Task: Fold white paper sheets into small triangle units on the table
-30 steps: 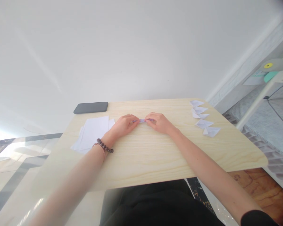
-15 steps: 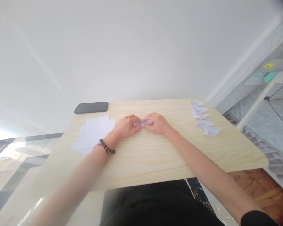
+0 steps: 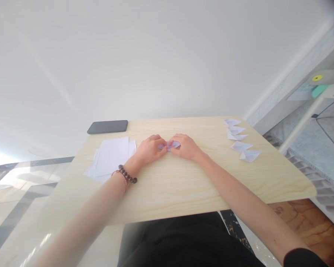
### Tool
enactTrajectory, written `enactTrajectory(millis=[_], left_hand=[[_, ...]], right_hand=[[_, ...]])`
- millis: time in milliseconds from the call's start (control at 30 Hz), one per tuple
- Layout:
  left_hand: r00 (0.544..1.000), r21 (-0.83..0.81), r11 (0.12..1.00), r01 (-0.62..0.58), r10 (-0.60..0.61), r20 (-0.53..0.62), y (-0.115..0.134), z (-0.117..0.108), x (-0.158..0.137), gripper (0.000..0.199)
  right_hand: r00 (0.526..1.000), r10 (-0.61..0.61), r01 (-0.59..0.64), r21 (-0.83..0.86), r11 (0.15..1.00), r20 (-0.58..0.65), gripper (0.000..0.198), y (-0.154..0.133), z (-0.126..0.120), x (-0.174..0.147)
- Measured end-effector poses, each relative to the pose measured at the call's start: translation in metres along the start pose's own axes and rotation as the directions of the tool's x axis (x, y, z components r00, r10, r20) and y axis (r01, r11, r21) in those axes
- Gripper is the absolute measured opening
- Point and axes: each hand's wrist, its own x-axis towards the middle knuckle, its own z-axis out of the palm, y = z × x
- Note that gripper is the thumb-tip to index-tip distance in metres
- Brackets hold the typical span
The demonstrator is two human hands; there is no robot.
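A small folded piece of white paper [image 3: 169,146] lies between my hands over the middle of the table. My left hand [image 3: 150,149] pinches its left side, with thumb and fingers curled around the end. On the other side, my right hand [image 3: 186,146] pinches the right end in the same way. Fingers cover both ends of the paper, so its full shape is hidden. Several folded paper boats [image 3: 241,146] stand in a column on the right of the table.
Loose white sheets [image 3: 113,155] are stacked unevenly left of my left hand. A dark phone [image 3: 108,127] lies at the back left corner. The pale wooden table [image 3: 167,189] meets a white wall [image 3: 161,66] behind it. A white metal frame [image 3: 303,122] stands beyond the right edge.
Both hands keep their pinch on the folded paper, with only a slight shift of the fingers. Everything else stays where it was.
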Motion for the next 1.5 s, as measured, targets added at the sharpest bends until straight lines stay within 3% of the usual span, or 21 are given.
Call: enactTrajectory(millis=[467,1033,1200,1500], left_hand=[[0.999,0.092,0.996,0.010,-0.015,0.050,0.008,-0.002,0.000,0.023],[0.992,0.160,0.979,0.125,-0.120,-0.039,0.015,0.008,0.000,0.024],[0.994,0.149,0.983,0.112,-0.108,-0.033,0.013,0.007,0.000,0.021],[0.991,0.161,0.978,0.131,-0.129,-0.023,0.013,0.007,0.002,0.022]], right_hand=[[0.998,0.055,-0.055,-0.029,0.998,-0.019,0.011,0.001,0.006,0.000],[0.999,0.054,-0.054,-0.026,0.998,-0.006,0.017,0.004,0.009,0.000],[0.995,0.082,-0.087,-0.066,0.994,-0.063,0.011,0.003,0.010,-0.001],[0.995,0.100,-0.101,-0.043,0.994,-0.022,0.012,0.009,0.011,0.001]])
